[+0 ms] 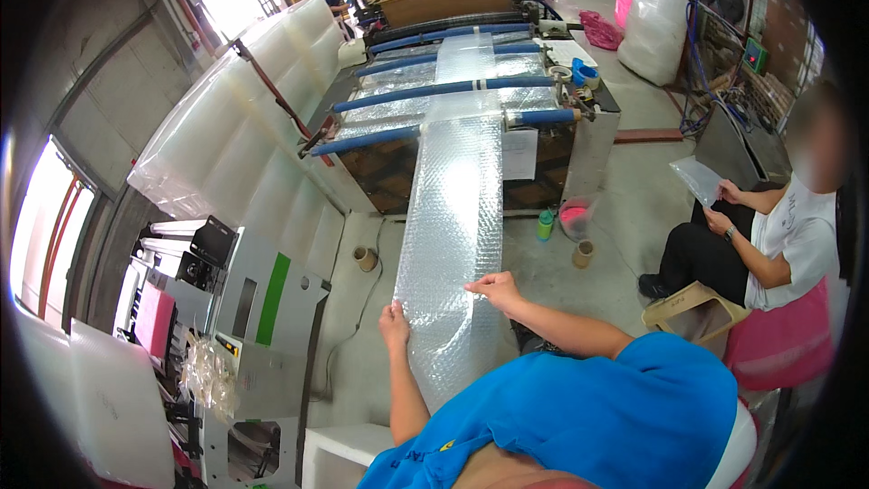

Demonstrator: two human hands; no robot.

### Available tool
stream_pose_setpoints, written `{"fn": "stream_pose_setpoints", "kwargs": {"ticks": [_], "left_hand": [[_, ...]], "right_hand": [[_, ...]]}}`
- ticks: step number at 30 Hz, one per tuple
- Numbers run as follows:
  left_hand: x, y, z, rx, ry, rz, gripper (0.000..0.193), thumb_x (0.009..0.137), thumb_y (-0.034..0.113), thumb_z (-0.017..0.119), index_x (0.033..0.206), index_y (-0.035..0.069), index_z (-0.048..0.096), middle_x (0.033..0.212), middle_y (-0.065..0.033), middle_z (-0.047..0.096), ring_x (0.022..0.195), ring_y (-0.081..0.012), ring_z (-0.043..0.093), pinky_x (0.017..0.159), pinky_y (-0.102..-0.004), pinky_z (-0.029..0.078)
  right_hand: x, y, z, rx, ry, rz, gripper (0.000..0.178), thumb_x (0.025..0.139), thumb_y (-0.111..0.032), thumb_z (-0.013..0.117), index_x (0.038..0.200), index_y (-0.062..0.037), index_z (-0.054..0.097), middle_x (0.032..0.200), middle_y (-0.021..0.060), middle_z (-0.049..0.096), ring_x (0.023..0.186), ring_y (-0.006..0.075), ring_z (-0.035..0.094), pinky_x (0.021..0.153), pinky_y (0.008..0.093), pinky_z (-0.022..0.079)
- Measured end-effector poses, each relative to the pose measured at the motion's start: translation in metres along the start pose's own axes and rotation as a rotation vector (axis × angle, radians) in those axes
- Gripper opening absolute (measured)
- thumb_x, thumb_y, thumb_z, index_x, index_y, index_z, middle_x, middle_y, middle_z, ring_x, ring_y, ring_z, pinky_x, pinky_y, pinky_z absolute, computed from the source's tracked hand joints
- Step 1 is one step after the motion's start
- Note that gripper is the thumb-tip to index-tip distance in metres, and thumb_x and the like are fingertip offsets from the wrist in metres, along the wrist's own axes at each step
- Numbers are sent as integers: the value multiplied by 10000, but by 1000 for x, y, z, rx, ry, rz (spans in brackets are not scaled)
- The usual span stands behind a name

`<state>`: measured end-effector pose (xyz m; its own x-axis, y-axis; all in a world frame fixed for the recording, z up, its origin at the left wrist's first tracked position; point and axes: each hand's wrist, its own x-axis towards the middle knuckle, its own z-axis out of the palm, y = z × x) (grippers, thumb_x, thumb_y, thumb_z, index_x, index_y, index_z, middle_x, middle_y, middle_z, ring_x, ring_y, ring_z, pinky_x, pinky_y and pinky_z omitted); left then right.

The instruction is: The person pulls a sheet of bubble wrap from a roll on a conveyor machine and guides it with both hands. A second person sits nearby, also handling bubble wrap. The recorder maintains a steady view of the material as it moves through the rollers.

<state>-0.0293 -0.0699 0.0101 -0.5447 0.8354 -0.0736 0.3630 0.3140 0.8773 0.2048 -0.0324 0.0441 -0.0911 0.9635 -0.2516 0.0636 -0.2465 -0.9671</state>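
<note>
Left hand (395, 326) grips the left edge and right hand (497, 291), set apart, pinches near the right edge of the bubble-wrap strip (448, 235) extending from the blue rollers (373, 139); uneven pull between them could skew or tear it.

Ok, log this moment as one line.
left hand: holds bubble sheet by left edge | right hand: pinches bubble sheet, right side | bubble sheet: leads from roller machine | co-worker: seated right, holding clear plastic
</note>
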Motion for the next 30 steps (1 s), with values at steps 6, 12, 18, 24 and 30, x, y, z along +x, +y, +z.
{"fn": "stream_pose_setpoints", "kwargs": {"ticks": [6, 12, 18, 24, 30], "left_hand": [[13, -37, 15, 114, -73, -31, 328, 813, 289, 460, 819, -25, 555, 611, -141, 551, 554, -228, 505, 557, -361, 396], [-8, -31, 57, 324, 5, -6, 308, 820, 287, 418, 869, 2, 526, 803, -195, 561, 768, -365, 523, 651, -423, 403], [3, -69, 75, 703, -241, -139, 368, 846, 349, 329, 944, 54, 526, 898, -181, 559, 858, -339, 526, 712, -421, 416], [57, -48, 127, 710, -323, -244, 418, 852, 406, 268, 984, 90, 509, 963, -167, 550, 915, -325, 518, 747, -429, 414], [111, -9, 169, 670, -218, -293, 400, 853, 411, 265, 1003, 109, 480, 940, -166, 557, 896, -327, 527, 728, -432, 420]], "right_hand": [[10, 33, -4, -108, 58, 13, 293, 596, -297, 719, 589, -29, 602, 520, 22, 536, 479, 96, 467, 457, 266, 368], [23, 57, -17, -404, 127, 142, 324, 575, -304, 732, 566, -21, 575, 531, 55, 551, 490, 105, 500, 480, 268, 402], [41, 105, -27, -515, -2, 303, 350, 556, -396, 709, 677, -77, 632, 639, 64, 604, 615, 184, 577, 577, 305, 441], [108, 99, -50, -454, 108, 279, 301, 554, -327, 727, 654, -56, 640, 606, 52, 600, 540, 140, 544, 527, 277, 427], [174, 69, -59, -429, 186, 174, 279, 556, -295, 736, 597, -39, 632, 528, 34, 570, 478, 109, 509, 493, 261, 417]]}}
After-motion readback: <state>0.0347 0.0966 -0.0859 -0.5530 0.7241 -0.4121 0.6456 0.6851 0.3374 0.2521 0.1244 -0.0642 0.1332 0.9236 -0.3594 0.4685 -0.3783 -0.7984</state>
